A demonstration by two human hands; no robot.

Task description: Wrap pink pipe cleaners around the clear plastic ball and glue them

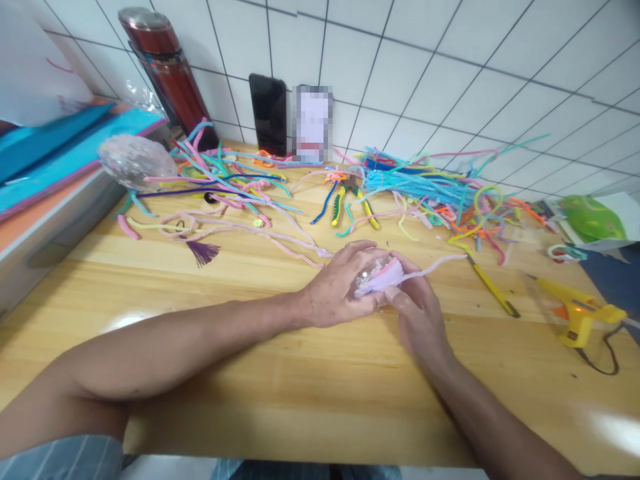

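Note:
Above the middle of the wooden table (240, 400), my left hand (330, 291) is closed round a clear, shiny piece (367, 272) partly covered in pink and lavender fuzzy strands. My right hand (423, 313) grips its right side, thumb pressed against the lavender pipe cleaner (393, 275). A loose end of that pipe cleaner sticks out to the right past my right fingers. Much of the piece is hidden by my fingers, so its full shape cannot be made out.
Behind my hands lie pliers (339, 205) and a bundle of blue pipe cleaners (415, 185). A yellow craft knife (493, 285) and a yellow glue gun (575, 313) are at right. At the back stand a red thermos (173, 73) and two phones, one dark (269, 113).

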